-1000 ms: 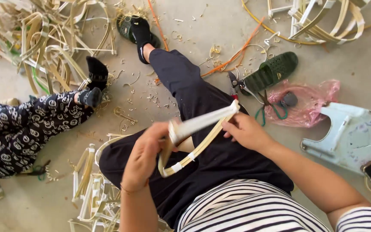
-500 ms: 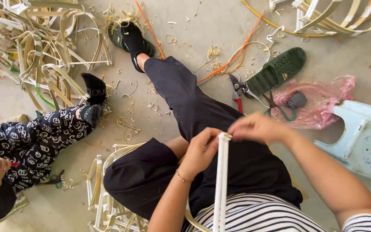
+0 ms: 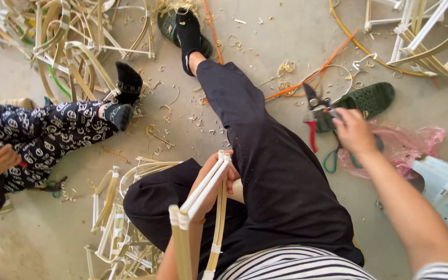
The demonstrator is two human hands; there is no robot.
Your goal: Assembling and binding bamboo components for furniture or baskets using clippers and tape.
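Grey concrete floor, littered with pale shavings and curled offcuts, fills the view, and a person sits on it in black trousers with one leg stretched out ahead. Nearest the camera, over the lap, the left hand is wrapped around a folded bundle of flat pale bamboo strips, which rises steeply toward the lens — the fingers closed on it partway up. Just left of that bundle, on the floor beside the bent knee, lies a heap of finished pale strip frames. To the right of the bundle, beyond the thigh, the right hand reaches out over a pair of red-handled pruning shears lying on the floor; its fingers curl loosely above the handles, and I cannot tell whether they have closed on the tool. Under that hand sit a green cord loop and a crumpled pink plastic bag, with a dark green perforated sandal just past the shears. Farther from the bundle, at left, another person's patterned black-and-white trouser leg ends in a black sock — and a tangle of curved bamboo pieces lies at the far left.
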